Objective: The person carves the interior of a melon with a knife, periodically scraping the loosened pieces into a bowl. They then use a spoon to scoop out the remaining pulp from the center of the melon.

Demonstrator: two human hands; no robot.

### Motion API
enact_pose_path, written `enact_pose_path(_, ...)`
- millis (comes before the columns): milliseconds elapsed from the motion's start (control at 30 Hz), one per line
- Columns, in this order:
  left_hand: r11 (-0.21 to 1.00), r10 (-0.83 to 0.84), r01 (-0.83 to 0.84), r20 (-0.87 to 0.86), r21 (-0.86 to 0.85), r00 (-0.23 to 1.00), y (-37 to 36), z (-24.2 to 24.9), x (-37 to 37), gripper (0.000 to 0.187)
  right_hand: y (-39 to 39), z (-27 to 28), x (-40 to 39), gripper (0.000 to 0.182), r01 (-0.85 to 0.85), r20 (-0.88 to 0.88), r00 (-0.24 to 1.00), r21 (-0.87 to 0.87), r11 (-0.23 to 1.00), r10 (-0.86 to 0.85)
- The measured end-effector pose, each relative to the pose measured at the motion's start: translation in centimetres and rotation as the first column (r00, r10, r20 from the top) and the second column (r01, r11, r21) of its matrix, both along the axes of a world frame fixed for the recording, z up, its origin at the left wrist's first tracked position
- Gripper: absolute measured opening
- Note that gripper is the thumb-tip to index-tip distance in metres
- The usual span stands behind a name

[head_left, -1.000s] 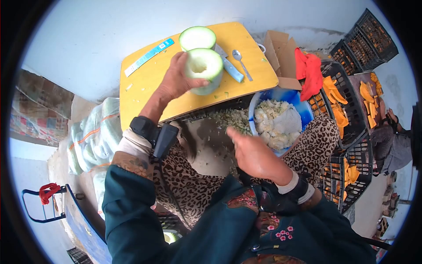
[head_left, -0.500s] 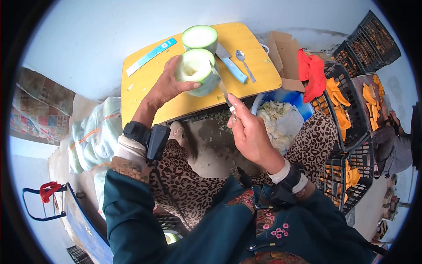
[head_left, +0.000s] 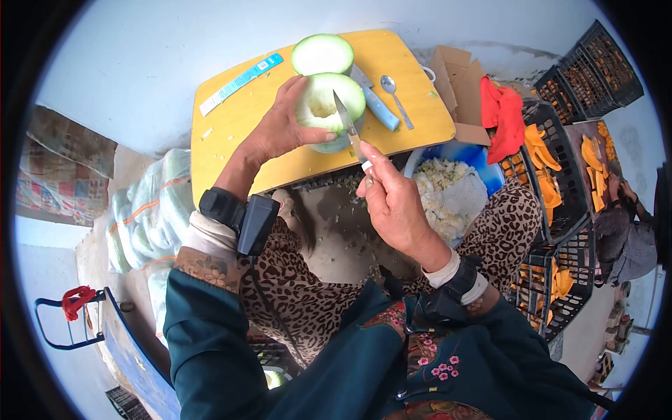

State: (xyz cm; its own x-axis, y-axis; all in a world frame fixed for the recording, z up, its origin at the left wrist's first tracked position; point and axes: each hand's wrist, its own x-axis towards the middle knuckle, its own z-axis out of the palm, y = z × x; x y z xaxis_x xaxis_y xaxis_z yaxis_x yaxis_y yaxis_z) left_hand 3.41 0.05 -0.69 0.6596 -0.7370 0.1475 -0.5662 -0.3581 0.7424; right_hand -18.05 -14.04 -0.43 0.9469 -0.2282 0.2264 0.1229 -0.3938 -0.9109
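My left hand (head_left: 280,126) grips the near side of a pale green melon half (head_left: 353,98), thumb along its rim, with the hollowed centre facing up. In my right hand (head_left: 397,203) is a small knife (head_left: 344,119), its pointed blade reaching over the melon's cut rim. Behind it stands another melon piece (head_left: 322,52) with a flat pale cut face. To the right lie a blue-handled knife (head_left: 381,108), its blade partly behind the melon, and a metal spoon (head_left: 396,101). A blue and white strip (head_left: 241,84) lies on the left of the yellow table (head_left: 224,150).
Below the table's right side a blue basin (head_left: 483,171) holds pale pulp and a mesh. Beside it are a cardboard box (head_left: 458,91), a red cloth (head_left: 504,115) and black crates (head_left: 577,241) of orange slices. Wrapped bundles (head_left: 150,210) stand left. Another person (head_left: 626,231) is far right.
The knife blade has moved from the melon's right edge to over its cut top. The melon now sits slightly further right in view, with my left hand still on it.
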Motion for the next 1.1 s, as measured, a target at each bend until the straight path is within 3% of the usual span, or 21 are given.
enact_pose_path(233,1.0,-0.001,0.0,0.013,0.026,1.0,0.04,0.36,-0.22,0.116,-0.02,-0.65,-0.02,0.05,0.024,0.038,0.999,-0.029,0.999,-0.023)
enact_pose_path(433,1.0,0.004,-0.004,-0.011,0.016,1.0,0.01,0.22,-0.15,0.114,-0.05,-0.04,-0.32,0.05,0.009,-0.049,0.999,0.026,1.0,-0.008)
enact_pose_path(633,1.0,0.003,-0.003,-0.014,0.025,1.0,-0.03,0.18,-0.05,0.118,-0.03,-0.65,-0.39,0.051,0.019,0.025,1.0,-0.022,1.0,-0.019)
enact_pose_path(1100,1.0,0.0,0.0,-0.013,0.026,1.0,-0.12,0.3,-0.07,0.12,0.12,-0.57,-0.61,0.05,0.019,0.017,1.0,-0.001,1.0,-0.019)
